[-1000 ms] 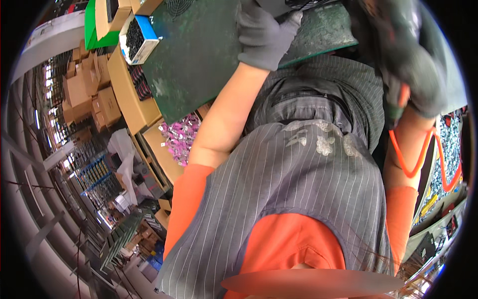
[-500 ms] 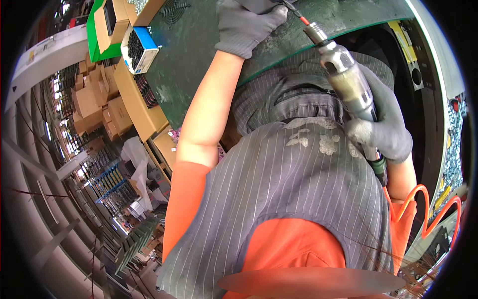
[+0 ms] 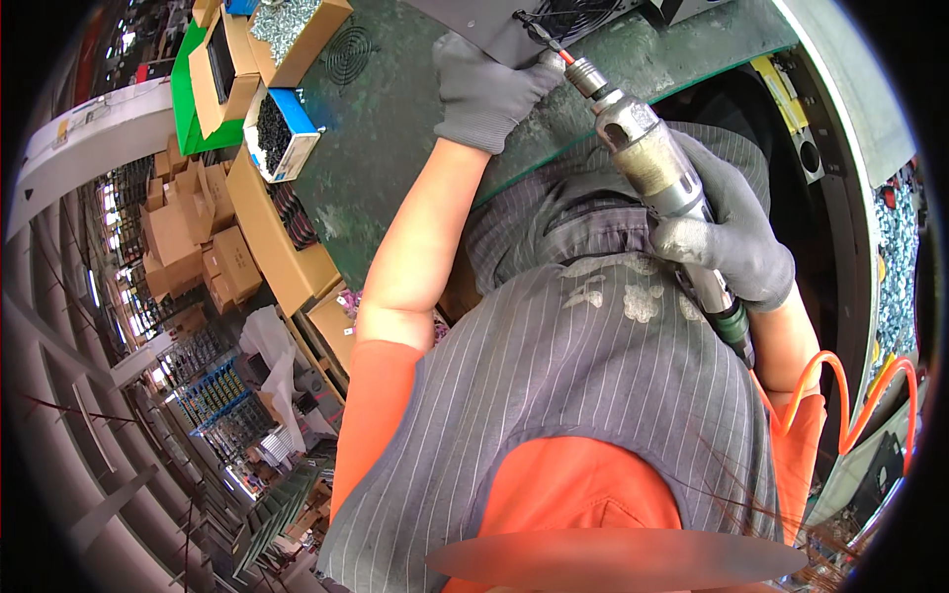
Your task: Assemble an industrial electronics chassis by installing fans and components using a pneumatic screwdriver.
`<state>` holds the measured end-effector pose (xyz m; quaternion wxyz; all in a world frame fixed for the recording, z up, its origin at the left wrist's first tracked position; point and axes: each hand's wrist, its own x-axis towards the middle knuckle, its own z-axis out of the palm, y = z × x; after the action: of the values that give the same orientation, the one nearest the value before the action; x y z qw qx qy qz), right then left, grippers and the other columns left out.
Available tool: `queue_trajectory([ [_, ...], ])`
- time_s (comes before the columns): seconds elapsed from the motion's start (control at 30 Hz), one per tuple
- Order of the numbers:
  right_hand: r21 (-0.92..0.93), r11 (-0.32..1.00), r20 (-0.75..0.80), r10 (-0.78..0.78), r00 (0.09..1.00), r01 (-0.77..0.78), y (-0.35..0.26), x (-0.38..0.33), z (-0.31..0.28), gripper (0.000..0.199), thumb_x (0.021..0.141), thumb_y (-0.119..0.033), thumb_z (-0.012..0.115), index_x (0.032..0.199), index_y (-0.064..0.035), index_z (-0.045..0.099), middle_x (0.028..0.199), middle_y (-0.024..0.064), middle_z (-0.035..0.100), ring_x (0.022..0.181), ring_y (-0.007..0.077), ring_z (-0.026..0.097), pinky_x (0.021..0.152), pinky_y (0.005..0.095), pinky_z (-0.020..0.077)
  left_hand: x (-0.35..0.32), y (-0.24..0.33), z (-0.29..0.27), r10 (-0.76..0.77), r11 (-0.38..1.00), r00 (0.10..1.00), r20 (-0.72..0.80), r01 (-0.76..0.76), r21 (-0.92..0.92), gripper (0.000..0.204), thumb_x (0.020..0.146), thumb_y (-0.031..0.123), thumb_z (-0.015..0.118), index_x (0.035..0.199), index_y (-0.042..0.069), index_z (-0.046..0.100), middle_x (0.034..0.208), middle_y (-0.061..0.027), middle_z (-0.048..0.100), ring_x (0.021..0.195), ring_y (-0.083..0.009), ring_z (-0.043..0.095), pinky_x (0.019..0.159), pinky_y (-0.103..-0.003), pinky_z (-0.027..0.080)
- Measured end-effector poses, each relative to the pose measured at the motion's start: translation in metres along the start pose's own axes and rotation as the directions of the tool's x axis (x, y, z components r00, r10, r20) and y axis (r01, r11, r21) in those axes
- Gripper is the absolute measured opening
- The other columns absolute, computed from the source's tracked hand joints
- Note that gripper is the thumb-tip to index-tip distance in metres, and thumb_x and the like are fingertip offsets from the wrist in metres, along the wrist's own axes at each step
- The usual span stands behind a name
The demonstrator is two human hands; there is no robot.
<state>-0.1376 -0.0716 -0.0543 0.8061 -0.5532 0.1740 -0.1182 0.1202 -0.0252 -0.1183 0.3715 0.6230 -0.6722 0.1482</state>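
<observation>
The powered screwdriver [image 3: 652, 163] sits in the right gloved hand [image 3: 732, 227], whose fingers are wrapped round its barrel; its bit points between ten and eleven o'clock from that hand. The bit reaches up to the grey metal case [image 3: 484, 22], close by a dark round grille [image 3: 583, 15]; whether it touches, I can't tell. The left gloved hand [image 3: 484, 94] is against the case's near edge, thumb just beside the bit, other fingers partly hidden, so I can't tell how tightly they close. The case lies at its one o'clock. Between nine and ten from that hand, a wire fan guard [image 3: 348, 54] lies on the green tabletop [image 3: 395, 148], with a carton of silvery pieces [image 3: 314, 44] beyond. Between eight and nine is a blue-and-white box [image 3: 299, 158] of small black pieces. An orange hose [image 3: 840, 395] loops at the right hand's five o'clock, well clear of the case.
</observation>
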Motion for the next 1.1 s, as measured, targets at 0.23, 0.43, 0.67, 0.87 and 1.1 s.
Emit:
queue_trajectory([
  [0.23,-0.061,0.996,0.018,0.063,0.998,-0.061,-0.018,0.006,0.007,0.061,0.073,-0.015,0.072,0.125,0.0024,0.047,0.095,0.0031,0.056,0.081,0.0096,0.053,0.073,0.0251,0.0458,-0.011,-0.008,0.002,-0.220,0.974,0.959,0.178,0.225,-0.003,0.055,0.064,0.040,0.075,0.105,0.008,0.061,0.111,-0.0105,0.059,0.097,-0.0287,0.058,0.077,-0.041,0.048],
  [0.43,-0.014,0.989,-0.021,0.146,0.989,-0.146,-0.023,-0.011,-0.002,0.077,0.062,-0.022,0.077,0.127,0.0036,0.045,0.106,0.0076,0.057,0.094,0.0145,0.055,0.085,0.0279,0.0433,-0.005,0.011,-0.002,-0.045,0.973,0.997,0.058,0.030,0.229,0.041,0.067,0.044,0.067,0.098,0.017,0.066,0.098,-0.0023,0.064,0.093,-0.0239,0.060,0.070,-0.041,0.047],
  [0.67,0.024,0.953,-0.134,0.302,0.944,-0.301,0.003,-0.037,-0.031,0.084,0.059,-0.022,0.078,0.130,0.0057,0.042,0.106,0.0069,0.056,0.092,0.0138,0.054,0.085,0.0265,0.0429,-0.024,0.015,-0.004,-0.400,0.917,0.893,0.206,0.387,0.101,0.055,0.059,0.039,0.074,0.102,0.008,0.061,0.100,-0.0098,0.061,0.096,-0.0282,0.056,0.086,-0.042,0.042],
  [0.87,-0.170,0.958,-0.220,0.191,0.957,-0.230,0.031,-0.024,-0.061,0.079,0.062,-0.020,0.081,0.127,0.0041,0.043,0.105,0.0045,0.056,0.096,0.0131,0.051,0.089,0.0291,0.0414,0.004,0.019,-0.062,-0.296,0.950,0.894,0.336,0.312,0.007,0.038,0.069,0.018,0.064,0.106,0.010,0.062,0.106,-0.0098,0.062,0.106,-0.0307,0.054,0.097,-0.041,0.039],
  [1.1,-0.082,0.944,-0.178,0.301,0.937,-0.319,0.034,-0.029,-0.076,0.072,0.061,-0.020,0.081,0.121,0.0019,0.047,0.092,0.0035,0.057,0.079,0.0121,0.053,0.073,0.0277,0.0467,0.041,-0.106,-0.140,-0.711,0.697,0.687,0.147,0.662,0.277,0.035,0.079,0.018,0.062,0.113,0.013,0.061,0.098,-0.0117,0.063,0.084,-0.0229,0.062,0.079,-0.033,0.050],
])
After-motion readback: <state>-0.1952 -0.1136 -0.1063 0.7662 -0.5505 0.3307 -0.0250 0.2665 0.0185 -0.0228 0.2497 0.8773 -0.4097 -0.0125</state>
